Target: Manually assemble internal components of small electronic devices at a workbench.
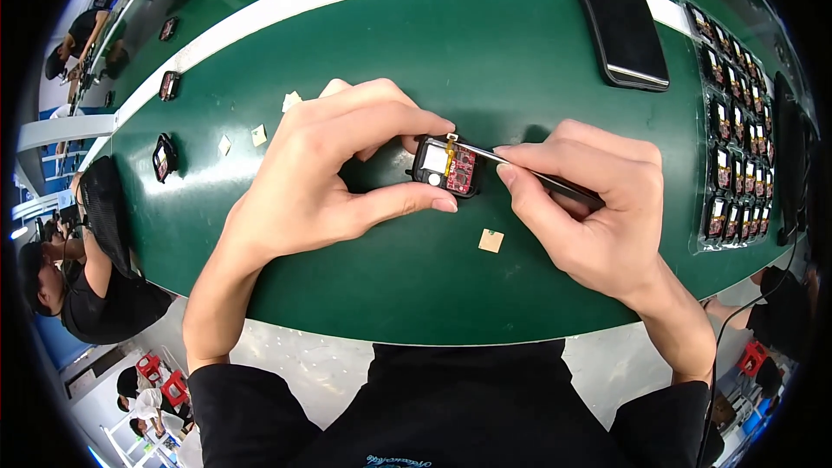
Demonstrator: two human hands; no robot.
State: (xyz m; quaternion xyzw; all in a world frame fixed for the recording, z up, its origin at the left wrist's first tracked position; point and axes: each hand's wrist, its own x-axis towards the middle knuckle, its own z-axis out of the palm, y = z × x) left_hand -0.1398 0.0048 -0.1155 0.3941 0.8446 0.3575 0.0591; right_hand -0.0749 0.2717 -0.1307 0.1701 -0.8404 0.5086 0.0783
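My left hand (305,169) grips a small black device housing (424,175) between thumb and fingers, its inner side facing up. Inside sit a red circuit board (462,170), a silvery white block and a thin yellow ribbon cable (450,160). In my right hand (602,195), thumb and fingers are closed around slim metal tweezers (555,181) with a dark handle part. Their tips reach the upper edge of the housing, near a small white piece at the ribbon's end; whether they pinch it is too small to tell. A beige paper square (490,240) lies below the tweezers.
A clear plastic tray (704,241) with rows of similar devices stands at the right. Behind it lies a long black case (620,22). More devices, including one housing (165,158), and small paper squares (259,134) lie left on the green table. People sit at the left.
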